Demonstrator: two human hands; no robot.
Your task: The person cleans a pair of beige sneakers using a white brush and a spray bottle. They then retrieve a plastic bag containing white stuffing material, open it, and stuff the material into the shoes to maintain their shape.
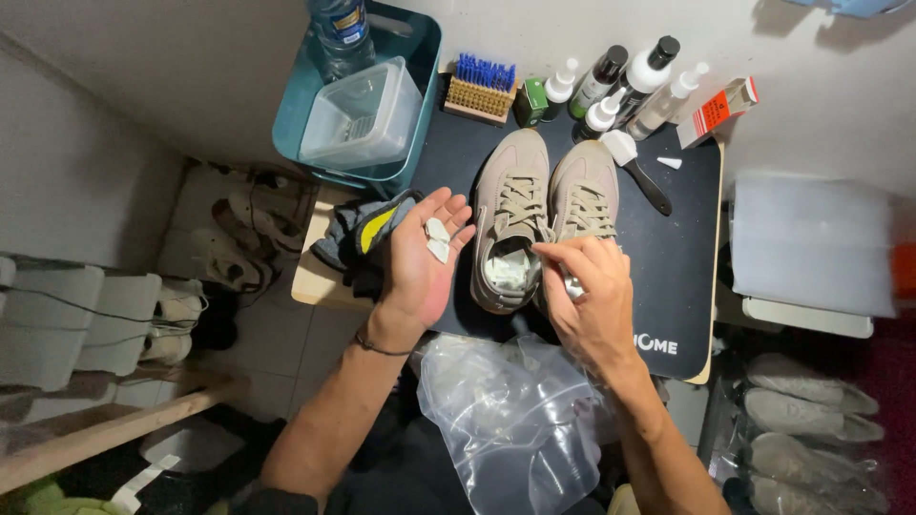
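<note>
left hand (420, 262) lies open, palm up, with two small white packets (438, 238) resting loose on it, beside the left sneaker (509, 221). right hand (584, 300) pinches into the right sneaker (582, 205) opening; what it grips i cannot tell. packets look light, soft, easy to spill; best pinched by an edge. sneakers sit on a black mat (673, 257).
</note>
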